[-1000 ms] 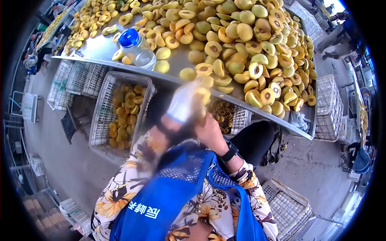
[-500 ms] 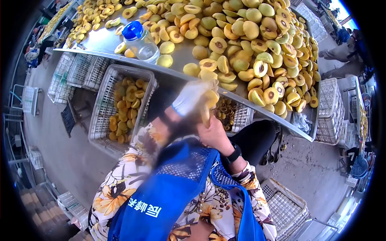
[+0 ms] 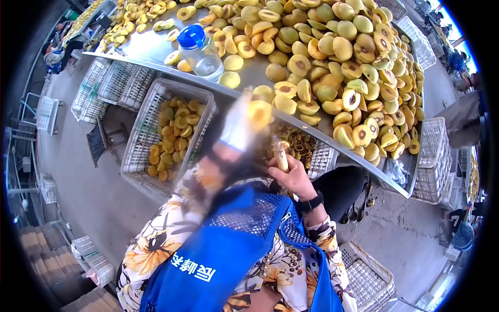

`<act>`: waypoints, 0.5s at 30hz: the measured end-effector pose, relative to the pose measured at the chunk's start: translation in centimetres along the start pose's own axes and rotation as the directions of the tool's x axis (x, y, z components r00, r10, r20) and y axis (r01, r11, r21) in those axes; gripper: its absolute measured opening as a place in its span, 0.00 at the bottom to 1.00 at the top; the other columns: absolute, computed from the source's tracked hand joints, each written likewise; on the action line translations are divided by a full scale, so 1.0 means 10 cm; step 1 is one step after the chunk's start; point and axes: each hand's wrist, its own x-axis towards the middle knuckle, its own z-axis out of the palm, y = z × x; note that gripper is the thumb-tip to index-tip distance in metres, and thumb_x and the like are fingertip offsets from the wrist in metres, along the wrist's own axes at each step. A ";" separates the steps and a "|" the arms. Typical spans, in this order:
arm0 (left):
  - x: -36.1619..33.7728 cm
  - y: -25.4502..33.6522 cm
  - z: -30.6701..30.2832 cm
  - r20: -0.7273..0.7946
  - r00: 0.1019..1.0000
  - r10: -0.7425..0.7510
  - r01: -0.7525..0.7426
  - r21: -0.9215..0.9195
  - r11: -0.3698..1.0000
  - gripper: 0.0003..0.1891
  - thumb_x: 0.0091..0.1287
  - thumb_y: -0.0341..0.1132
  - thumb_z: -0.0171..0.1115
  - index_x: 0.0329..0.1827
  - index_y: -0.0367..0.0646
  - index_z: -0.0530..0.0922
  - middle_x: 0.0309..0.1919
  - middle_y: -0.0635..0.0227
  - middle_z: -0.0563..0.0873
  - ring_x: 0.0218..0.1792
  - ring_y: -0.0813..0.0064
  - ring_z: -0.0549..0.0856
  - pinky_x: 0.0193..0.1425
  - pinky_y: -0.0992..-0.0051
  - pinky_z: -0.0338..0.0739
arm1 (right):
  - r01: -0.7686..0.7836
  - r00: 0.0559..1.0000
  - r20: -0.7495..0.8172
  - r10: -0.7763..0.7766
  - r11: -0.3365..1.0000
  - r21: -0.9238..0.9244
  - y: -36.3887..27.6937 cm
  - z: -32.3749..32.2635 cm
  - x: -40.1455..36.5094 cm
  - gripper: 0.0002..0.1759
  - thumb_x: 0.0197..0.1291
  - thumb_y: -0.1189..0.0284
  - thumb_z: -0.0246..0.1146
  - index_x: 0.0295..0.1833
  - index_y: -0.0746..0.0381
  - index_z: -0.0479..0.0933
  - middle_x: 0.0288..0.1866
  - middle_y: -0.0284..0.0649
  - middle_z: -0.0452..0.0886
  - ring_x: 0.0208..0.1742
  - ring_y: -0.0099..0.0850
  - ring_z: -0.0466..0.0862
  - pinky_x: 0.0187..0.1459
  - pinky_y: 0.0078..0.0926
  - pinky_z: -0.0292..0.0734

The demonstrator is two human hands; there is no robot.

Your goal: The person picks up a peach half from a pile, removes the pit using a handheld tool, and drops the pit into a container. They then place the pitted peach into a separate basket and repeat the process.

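Near the front edge of the metal table, my left hand, in a pale glove and smeared by motion, holds a yellow halved fruit. To its right, my bare right hand is closed around the light handle of a small tool, whose tip points up. A heap of halved fruits covers much of the table. A clear bottle with a blue lid lies tilted left of the heap. Below my hands sits a crate with small dark pieces.
A white crate of halved fruits stands on the floor at left. Empty crates are behind it, stacked ones at right, and another at lower right. A person's leg shows at far right.
The view has shifted, so the table and crates appear further right and slightly lower. My left hand has moved apart from my right hand with the fruit, and the tool now shows more clearly.
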 end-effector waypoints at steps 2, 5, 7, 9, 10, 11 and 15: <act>0.01 0.21 -0.35 -0.084 0.986 0.143 -0.124 0.196 0.973 0.18 0.69 0.49 0.52 0.51 0.45 0.74 0.34 0.62 0.83 0.35 0.65 0.85 0.32 0.62 0.82 | 0.044 0.992 -0.104 -0.070 0.971 -0.236 0.15 -0.10 0.00 0.09 0.54 0.74 0.66 0.40 0.64 0.76 0.25 0.27 0.74 0.26 0.13 0.70 0.28 0.13 0.66; -0.06 0.61 -0.74 0.046 0.842 0.538 -0.161 0.973 0.168 0.15 0.65 0.47 0.56 0.46 0.47 0.78 0.37 0.64 0.85 0.40 0.63 0.84 0.42 0.64 0.79 | 0.062 0.984 -0.150 -0.094 0.977 -0.204 0.29 -0.19 -0.05 0.09 0.55 0.73 0.65 0.40 0.64 0.76 0.25 0.26 0.74 0.27 0.13 0.70 0.29 0.13 0.67; 0.05 0.74 -1.05 0.428 0.633 0.646 0.067 0.801 -0.595 0.13 0.62 0.45 0.57 0.41 0.48 0.81 0.39 0.65 0.85 0.44 0.62 0.82 0.50 0.66 0.76 | 0.027 0.981 -0.182 -0.061 0.982 -0.186 0.38 -0.19 -0.02 0.09 0.55 0.73 0.65 0.40 0.63 0.76 0.25 0.27 0.74 0.27 0.12 0.70 0.29 0.13 0.67; -0.02 0.76 -0.57 0.381 0.682 0.624 -0.052 0.877 -0.478 0.14 0.61 0.47 0.57 0.35 0.46 0.82 0.36 0.62 0.83 0.43 0.59 0.81 0.48 0.62 0.75 | -0.030 0.977 -0.214 -0.017 0.977 -0.213 0.46 -0.17 0.09 0.08 0.56 0.73 0.65 0.40 0.63 0.76 0.25 0.27 0.74 0.27 0.12 0.70 0.29 0.13 0.66; 0.10 0.68 -0.44 0.428 0.677 0.599 -0.079 0.851 -0.519 0.14 0.61 0.47 0.57 0.32 0.46 0.80 0.33 0.61 0.83 0.39 0.57 0.82 0.44 0.60 0.75 | -0.053 0.975 -0.222 -0.017 0.951 -0.305 0.49 -0.14 0.16 0.08 0.56 0.73 0.64 0.40 0.64 0.76 0.26 0.29 0.75 0.28 0.14 0.71 0.30 0.15 0.69; 0.23 0.59 -0.24 0.414 0.753 0.512 -0.081 0.830 -0.553 0.13 0.61 0.47 0.57 0.30 0.46 0.78 0.31 0.61 0.82 0.35 0.55 0.82 0.39 0.58 0.76 | -0.028 0.977 -0.207 -0.043 0.944 -0.328 0.47 -0.10 0.17 0.09 0.55 0.73 0.64 0.40 0.64 0.76 0.26 0.30 0.76 0.29 0.15 0.72 0.31 0.16 0.70; 0.84 0.22 0.21 0.346 0.931 0.120 -0.210 0.772 -0.600 0.12 0.58 0.39 0.55 0.42 0.48 0.78 0.39 0.55 0.83 0.40 0.51 0.84 0.43 0.57 0.79 | -0.001 0.976 -0.200 -0.083 0.922 -0.387 0.44 -0.03 0.18 0.10 0.55 0.72 0.64 0.41 0.65 0.76 0.30 0.34 0.79 0.34 0.20 0.76 0.39 0.21 0.75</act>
